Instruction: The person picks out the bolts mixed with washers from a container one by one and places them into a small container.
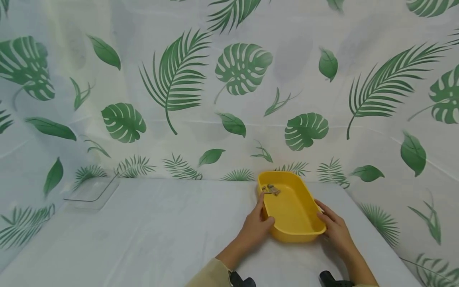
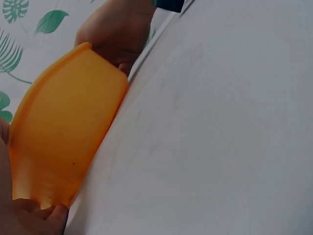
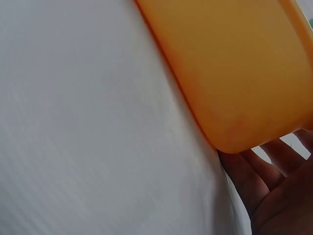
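Note:
A yellow oval tray (image 1: 292, 209) stands on the white table (image 1: 161, 235), right of centre, with a few small metal pieces (image 1: 271, 189) at its far end. My left hand (image 1: 255, 227) holds its left side: the thumb lies over the rim and the fingers run along the outer wall. In the left wrist view the tray wall (image 2: 63, 127) fills the left side, with left-hand fingers (image 2: 36, 218) curled round its near end. My right hand (image 1: 335, 229) rests on the right wall. In the right wrist view its straight fingers (image 3: 264, 181) touch the tray (image 3: 234, 63) low down.
A clear plastic tray (image 1: 92, 192) sits at the table's back left corner. A white curtain with green leaves (image 1: 229, 99) closes off the back and both sides, close behind the yellow tray. Black wrist cameras (image 1: 244, 281) show at the bottom edge.

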Motion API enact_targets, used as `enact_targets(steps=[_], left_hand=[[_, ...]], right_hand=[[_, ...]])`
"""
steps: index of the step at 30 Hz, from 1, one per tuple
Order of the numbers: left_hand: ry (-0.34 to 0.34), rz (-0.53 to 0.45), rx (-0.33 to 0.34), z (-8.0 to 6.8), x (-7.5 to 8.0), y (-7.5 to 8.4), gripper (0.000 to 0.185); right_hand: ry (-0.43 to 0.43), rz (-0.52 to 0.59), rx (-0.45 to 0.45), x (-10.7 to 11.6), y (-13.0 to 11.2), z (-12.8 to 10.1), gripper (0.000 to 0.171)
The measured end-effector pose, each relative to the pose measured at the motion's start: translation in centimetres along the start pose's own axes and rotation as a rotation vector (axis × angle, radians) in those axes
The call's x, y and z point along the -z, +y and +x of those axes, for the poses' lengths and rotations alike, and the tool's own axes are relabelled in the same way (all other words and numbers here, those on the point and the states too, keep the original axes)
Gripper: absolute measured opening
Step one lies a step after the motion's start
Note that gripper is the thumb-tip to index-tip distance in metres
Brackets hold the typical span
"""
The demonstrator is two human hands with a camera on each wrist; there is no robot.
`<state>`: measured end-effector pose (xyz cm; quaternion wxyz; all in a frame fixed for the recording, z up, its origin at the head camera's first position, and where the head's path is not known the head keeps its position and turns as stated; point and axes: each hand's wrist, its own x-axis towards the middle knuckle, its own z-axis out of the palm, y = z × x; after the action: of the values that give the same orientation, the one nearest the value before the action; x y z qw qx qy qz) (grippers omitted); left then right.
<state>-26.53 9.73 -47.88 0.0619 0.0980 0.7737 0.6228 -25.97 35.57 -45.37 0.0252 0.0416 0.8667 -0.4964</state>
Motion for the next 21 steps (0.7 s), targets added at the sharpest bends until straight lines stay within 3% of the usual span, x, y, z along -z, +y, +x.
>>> enact_targets(steps=[7, 21], left_hand=[[-0.018, -0.012, -0.049, -0.7, 3.0, -0.7, 0.08], [0.001, 0.009, -0.06, -2.0, 8.6, -2.0, 0.078]], right_hand=[[-0.01, 0.005, -0.042, -2.4, -1.6, -0.2, 0.056], [0.016, 0.031, 0.046, -7.4, -4.0, -1.0, 0.052]])
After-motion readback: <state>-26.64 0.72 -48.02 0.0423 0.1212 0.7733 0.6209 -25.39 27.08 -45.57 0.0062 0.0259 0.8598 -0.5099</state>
